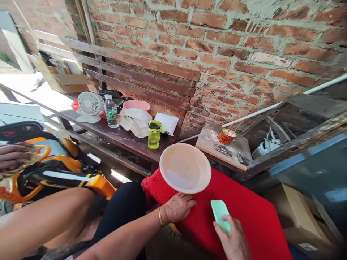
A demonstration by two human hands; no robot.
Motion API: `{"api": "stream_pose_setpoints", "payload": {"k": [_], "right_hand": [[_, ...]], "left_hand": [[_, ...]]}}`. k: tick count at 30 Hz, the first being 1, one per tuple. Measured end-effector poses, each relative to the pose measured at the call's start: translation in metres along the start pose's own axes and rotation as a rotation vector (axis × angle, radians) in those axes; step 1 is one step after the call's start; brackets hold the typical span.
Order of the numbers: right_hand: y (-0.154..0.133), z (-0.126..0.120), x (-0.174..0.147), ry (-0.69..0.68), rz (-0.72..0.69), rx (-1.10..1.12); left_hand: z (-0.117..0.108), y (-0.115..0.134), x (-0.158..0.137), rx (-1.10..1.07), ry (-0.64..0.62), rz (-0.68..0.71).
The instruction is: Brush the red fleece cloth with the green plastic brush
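Note:
A pale, wide basin (pixel 185 168) holding what looks like water stands on a red cloth (pixel 238 202). My left hand (pixel 179 208), with a gold bracelet at the wrist, lies palm down on the cloth against the basin's near side. Its fingers are loosely stretched and partly under the rim. To the right, my right hand (pixel 234 234) grips a flat mint-green block (pixel 220 213) with rounded corners and a small dark mark near its far end. The block's underside is hidden, and its kind is unclear.
A wooden bench (pixel 130 136) carries a fan (pixel 90 104), a water bottle (pixel 111 112), white cloth (pixel 135 122) and a green cup (pixel 154 135). A board (pixel 206 141) holds a red paper cup (pixel 226 137) and a padlock (pixel 221 148). Another person's hand (pixel 15 155) is at left.

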State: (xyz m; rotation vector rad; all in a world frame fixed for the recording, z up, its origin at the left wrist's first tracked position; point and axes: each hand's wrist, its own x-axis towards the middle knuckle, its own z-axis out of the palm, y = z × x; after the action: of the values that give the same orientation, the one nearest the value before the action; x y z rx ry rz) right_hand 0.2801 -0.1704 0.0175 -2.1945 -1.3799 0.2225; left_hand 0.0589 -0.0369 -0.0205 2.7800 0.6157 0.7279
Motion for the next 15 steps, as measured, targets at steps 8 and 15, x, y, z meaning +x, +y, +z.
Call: {"api": "stream_pose_setpoints", "payload": {"k": [8,15], "right_hand": [[-0.051,0.039,0.022,-0.068,-0.161,-0.105],[0.086,-0.043,0.024,0.144,0.195,-0.16]], "left_hand": [[-0.008,0.003,-0.002,-0.076,0.125,-0.024],[-0.004,0.006,-0.006,-0.04,0.041,-0.024]]}}
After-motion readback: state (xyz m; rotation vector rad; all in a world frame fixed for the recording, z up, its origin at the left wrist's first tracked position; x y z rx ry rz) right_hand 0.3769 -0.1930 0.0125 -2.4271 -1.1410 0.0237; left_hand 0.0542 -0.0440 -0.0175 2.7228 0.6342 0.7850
